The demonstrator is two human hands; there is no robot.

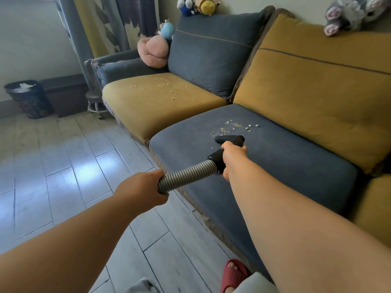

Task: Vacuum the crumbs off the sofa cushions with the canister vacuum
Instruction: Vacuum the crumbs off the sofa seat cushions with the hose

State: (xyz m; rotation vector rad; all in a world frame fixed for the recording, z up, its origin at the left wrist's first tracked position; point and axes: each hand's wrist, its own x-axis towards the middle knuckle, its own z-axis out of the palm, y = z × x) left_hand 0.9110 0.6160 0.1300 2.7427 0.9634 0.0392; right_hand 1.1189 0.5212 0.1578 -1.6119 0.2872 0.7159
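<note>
While right hand [232, 158] grips black nozzle [230, 139] beside crumbs [232, 126], left hand [146, 187] clasps ribbed hose [186, 174].

Pale plank floor [63, 166] reflects light; a dark bin [28, 99] stands by seemingly patterned curtains [101, 24].

Soft daylight from left, glare patch on floor [84, 170] (bluish sheen); wide-angle bending at edges, mild softness.

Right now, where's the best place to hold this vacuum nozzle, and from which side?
Grip the rigid black cuff just behind the nozzle, coming from its right side, as the right hand does. It looks stiff and round, so it should steer the nozzle; the ribbed hose flexes, so the left hand only supports it.
</note>
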